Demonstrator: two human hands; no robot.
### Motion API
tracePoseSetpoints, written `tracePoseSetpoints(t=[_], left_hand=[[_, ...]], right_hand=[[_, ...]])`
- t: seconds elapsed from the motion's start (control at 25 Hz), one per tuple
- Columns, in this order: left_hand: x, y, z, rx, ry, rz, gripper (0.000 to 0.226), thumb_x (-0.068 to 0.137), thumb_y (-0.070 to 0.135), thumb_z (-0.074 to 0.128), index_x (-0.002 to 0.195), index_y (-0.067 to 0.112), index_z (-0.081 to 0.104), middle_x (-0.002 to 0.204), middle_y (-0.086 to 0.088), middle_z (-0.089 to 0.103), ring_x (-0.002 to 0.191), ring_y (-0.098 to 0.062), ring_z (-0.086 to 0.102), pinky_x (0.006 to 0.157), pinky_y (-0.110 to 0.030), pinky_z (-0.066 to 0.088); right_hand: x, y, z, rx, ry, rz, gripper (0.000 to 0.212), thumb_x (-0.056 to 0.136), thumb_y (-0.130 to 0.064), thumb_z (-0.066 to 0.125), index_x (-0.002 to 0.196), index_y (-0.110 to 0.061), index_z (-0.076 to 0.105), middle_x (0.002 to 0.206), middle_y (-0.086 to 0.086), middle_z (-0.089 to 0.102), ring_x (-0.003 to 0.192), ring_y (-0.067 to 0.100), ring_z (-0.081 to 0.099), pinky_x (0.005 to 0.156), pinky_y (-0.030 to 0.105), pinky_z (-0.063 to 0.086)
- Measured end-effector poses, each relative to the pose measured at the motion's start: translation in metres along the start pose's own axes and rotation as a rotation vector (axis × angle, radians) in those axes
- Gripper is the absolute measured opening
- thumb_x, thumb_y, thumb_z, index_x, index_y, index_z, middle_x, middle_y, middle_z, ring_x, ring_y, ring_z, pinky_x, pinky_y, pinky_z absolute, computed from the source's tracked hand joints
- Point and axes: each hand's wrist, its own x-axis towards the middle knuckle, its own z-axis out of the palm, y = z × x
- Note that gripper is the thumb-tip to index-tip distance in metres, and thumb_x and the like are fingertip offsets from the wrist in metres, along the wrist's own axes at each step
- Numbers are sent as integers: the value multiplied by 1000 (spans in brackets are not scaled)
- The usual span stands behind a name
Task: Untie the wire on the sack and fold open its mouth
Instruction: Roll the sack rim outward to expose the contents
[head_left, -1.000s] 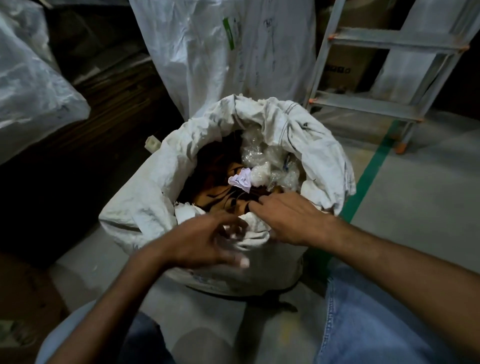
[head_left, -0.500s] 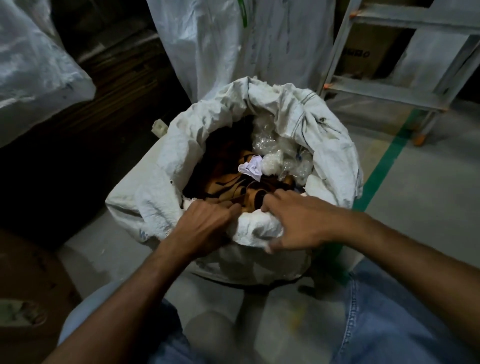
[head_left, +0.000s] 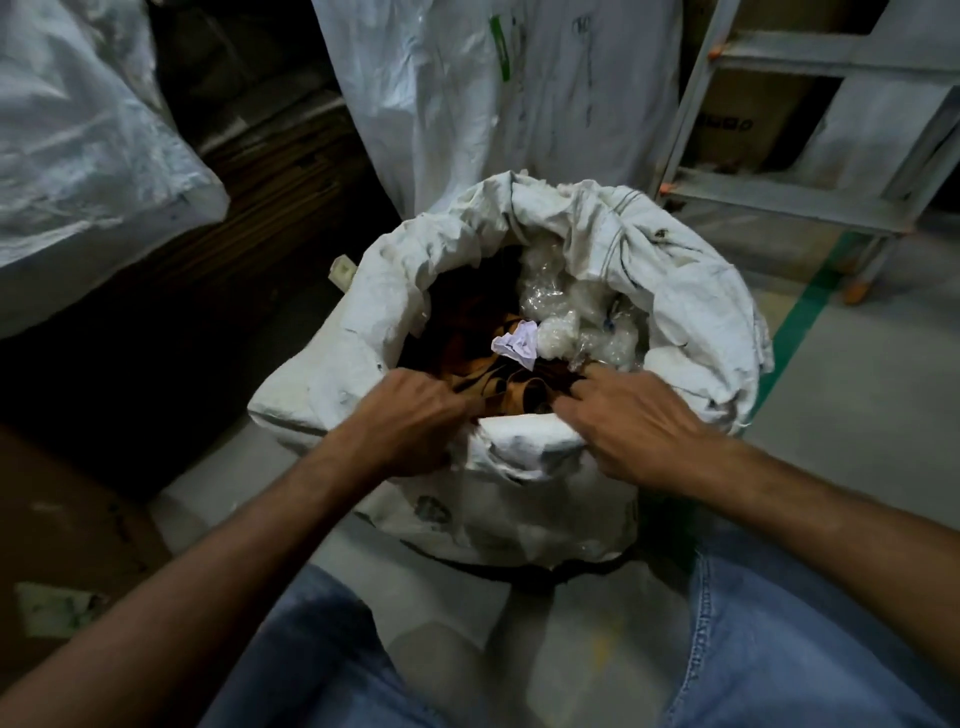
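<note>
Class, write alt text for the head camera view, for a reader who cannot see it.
A person's left hand and right hand hold the near rim of a white sack, its mouth folded open over brown strips, clear plastic and crumpled paper. A metal ladder stands behind.

I count two hands, left hand (head_left: 415, 415) and right hand (head_left: 639, 431), and three white sacks: the open sack (head_left: 675, 291), a side sack (head_left: 78, 156) and a tall sack (head_left: 467, 104). I see one ladder (head_left: 779, 197), one crumpled paper scrap (head_left: 517, 343) and one green floor stripe (head_left: 800, 322).
</note>
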Motion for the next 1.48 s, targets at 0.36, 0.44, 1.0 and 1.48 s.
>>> tracePoseSetpoints(t=[0.36, 0.44, 1.0, 1.48], left_hand=[[18, 81, -28, -203, 420, 60, 49, 77, 37, 73, 121, 22, 58, 112, 0, 64, 96, -26, 67, 59, -33, 44], [13, 71, -25, -349, 26, 174, 75, 78, 61, 72, 141, 31, 46, 137, 5, 55, 121, -20, 57, 83, -35, 53], [-2, 32, 24, -284, 216, -128, 47, 68, 35, 77, 110, 25, 57, 100, 1, 54, 84, -24, 60, 54, -37, 45], [11, 7, 17, -1286, 354, -1101, 39, 90, 43, 71, 108, 9, 66, 108, -17, 71, 89, -29, 64, 76, -39, 54]], right_hand=[[-46, 78, -22, -119, 120, 163, 36, 51, -8, 89, 80, -12, 68, 79, 12, 66, 76, 34, 61, 50, 34, 46], [-59, 73, 2, -151, 1, 93, 40, 45, -6, 92, 77, -12, 67, 80, 14, 65, 72, 34, 61, 50, 37, 47], [15, -11, 1, 65, -68, 37, 36, 74, -33, 73, 102, -19, 55, 90, 1, 68, 74, 30, 63, 56, 35, 34], [27, -28, -20, 27, 247, 51, 20, 78, -11, 54, 96, -14, 62, 90, 3, 59, 49, 27, 53, 38, 30, 32]])
